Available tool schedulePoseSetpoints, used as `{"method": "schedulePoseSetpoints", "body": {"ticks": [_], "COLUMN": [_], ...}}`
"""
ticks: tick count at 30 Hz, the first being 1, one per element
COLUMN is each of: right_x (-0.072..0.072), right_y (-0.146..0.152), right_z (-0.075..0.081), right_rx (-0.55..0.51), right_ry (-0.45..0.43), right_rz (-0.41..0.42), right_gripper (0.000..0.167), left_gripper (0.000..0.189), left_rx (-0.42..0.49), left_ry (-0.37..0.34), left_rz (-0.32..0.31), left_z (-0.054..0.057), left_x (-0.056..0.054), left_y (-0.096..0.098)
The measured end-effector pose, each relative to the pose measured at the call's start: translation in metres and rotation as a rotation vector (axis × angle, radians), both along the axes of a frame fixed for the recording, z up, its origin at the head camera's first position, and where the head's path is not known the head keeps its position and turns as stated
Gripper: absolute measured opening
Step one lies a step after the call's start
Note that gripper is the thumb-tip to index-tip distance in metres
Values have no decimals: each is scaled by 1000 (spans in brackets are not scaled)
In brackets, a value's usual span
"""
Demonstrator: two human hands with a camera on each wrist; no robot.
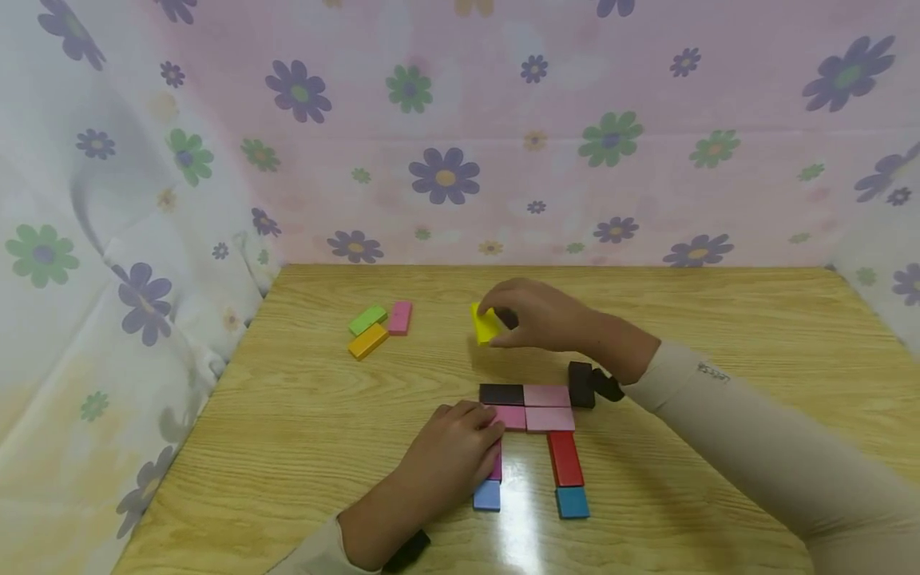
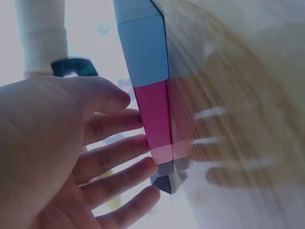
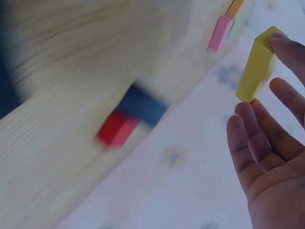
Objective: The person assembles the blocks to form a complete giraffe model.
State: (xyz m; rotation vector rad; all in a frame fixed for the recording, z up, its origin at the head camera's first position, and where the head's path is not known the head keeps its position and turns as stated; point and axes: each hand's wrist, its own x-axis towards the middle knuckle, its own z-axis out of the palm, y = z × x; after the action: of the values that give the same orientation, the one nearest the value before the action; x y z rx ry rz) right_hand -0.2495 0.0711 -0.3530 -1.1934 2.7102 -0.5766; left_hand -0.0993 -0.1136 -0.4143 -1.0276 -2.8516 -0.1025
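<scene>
Between thumb and fingertips, my right hand (image 1: 541,315) pinches a yellow block (image 1: 485,324) above the table. In the right wrist view the yellow block (image 3: 259,67) tilts, held at its ends. My left hand (image 1: 449,447) rests beside the laid-out blocks, its relaxed fingers at the magenta block (image 2: 155,114) in the left wrist view. That layout has a black block (image 1: 501,394) and a light pink block (image 1: 546,395) on top, with pink ones below. A red block (image 1: 565,459) and teal block (image 1: 573,503) form the right leg; a blue block (image 1: 486,496) ends the left one.
A dark block (image 1: 580,385) stands at the layout's right end, close to the right wrist's dark camera strap (image 1: 608,386). Farther back left lie a green block (image 1: 368,319), an orange block (image 1: 368,342) and a pink block (image 1: 400,318). Flowered cloth (image 1: 446,216) hangs behind the table.
</scene>
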Motion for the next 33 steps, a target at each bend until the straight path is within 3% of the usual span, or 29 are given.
{"method": "schedulePoseSetpoints", "body": {"ticks": [5,12,24,33], "right_x": [-3,-4,-1,4], "right_y": [53,98,123,129], "right_z": [-8,-28,-53,-56], "right_rx": [-8,28,50,17], "right_ry": [22,6,-39,-34], "right_rz": [-119,-189,-224,-186], "right_gripper": [45,41,42,37], "left_gripper": [28,29,28,30], "left_rx": [-4,-10,3,0], "left_ry": [-24,-28,-27,-44], "left_rz": [9,10,5,7], "left_z": [0,-1,0,-1], "left_x": [0,1,0,0], "left_y": [-1,-1,1,0]}}
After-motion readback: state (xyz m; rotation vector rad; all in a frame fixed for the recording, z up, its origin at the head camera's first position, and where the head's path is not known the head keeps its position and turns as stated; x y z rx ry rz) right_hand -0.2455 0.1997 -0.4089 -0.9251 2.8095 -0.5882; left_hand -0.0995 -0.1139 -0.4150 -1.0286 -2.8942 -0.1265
